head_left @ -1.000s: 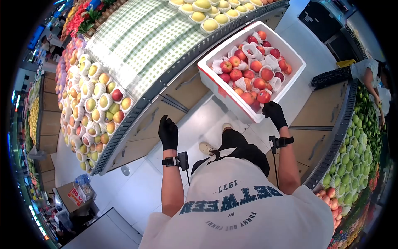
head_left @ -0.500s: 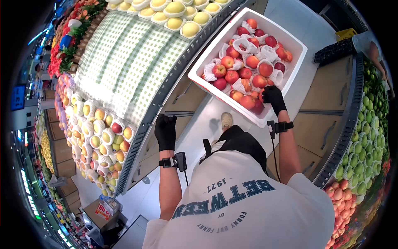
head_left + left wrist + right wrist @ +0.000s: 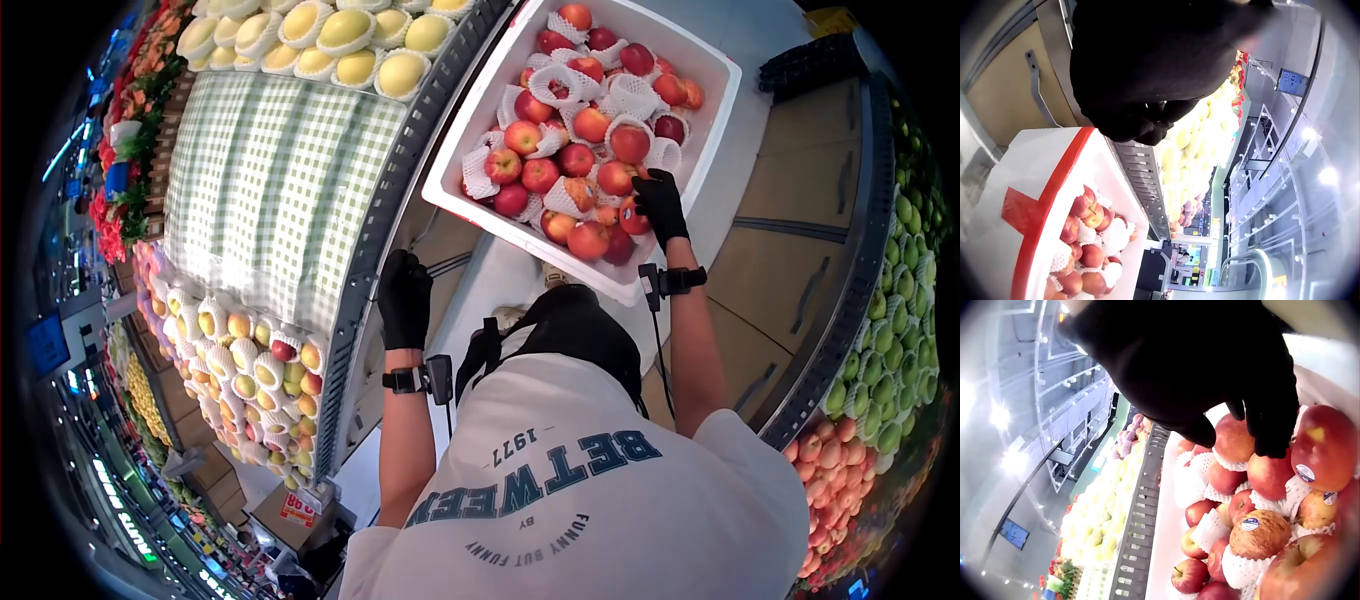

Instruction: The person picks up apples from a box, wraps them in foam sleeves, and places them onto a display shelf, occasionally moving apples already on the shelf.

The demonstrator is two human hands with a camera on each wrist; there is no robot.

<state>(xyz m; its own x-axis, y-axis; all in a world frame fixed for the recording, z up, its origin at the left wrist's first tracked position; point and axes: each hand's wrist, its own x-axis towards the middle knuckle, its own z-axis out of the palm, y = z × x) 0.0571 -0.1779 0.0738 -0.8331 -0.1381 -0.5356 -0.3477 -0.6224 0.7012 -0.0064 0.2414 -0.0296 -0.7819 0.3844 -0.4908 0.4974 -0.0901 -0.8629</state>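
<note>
Both hands wear black gloves. The right hand (image 3: 658, 208) is over the near right part of a white foam box (image 3: 728, 130) of red apples (image 3: 540, 175), some in white foam nets. In the right wrist view its fingers (image 3: 1269, 425) point down and touch a red apple (image 3: 1270, 476), with the thumb apart; another apple (image 3: 1234, 439) shows between thumb and fingers. The left hand (image 3: 405, 300) hangs beside the display counter's edge, fingers loosely curled, holding nothing visible. In the left wrist view that hand (image 3: 1147, 62) is above the box's red-taped rim (image 3: 1054, 181).
A green checked cloth (image 3: 280, 180) covers part of the left counter, between yellow netted fruit (image 3: 345, 32) and mixed netted fruit (image 3: 250, 370). Green fruit (image 3: 880, 340) and pinkish-red fruit (image 3: 825, 475) lie on the right display. A cardboard box (image 3: 275, 515) is at lower left.
The head view has shifted, bringing the apple box closer. The right hand has moved from the box's near edge inward over the apples. The left hand remains low beside the counter.
</note>
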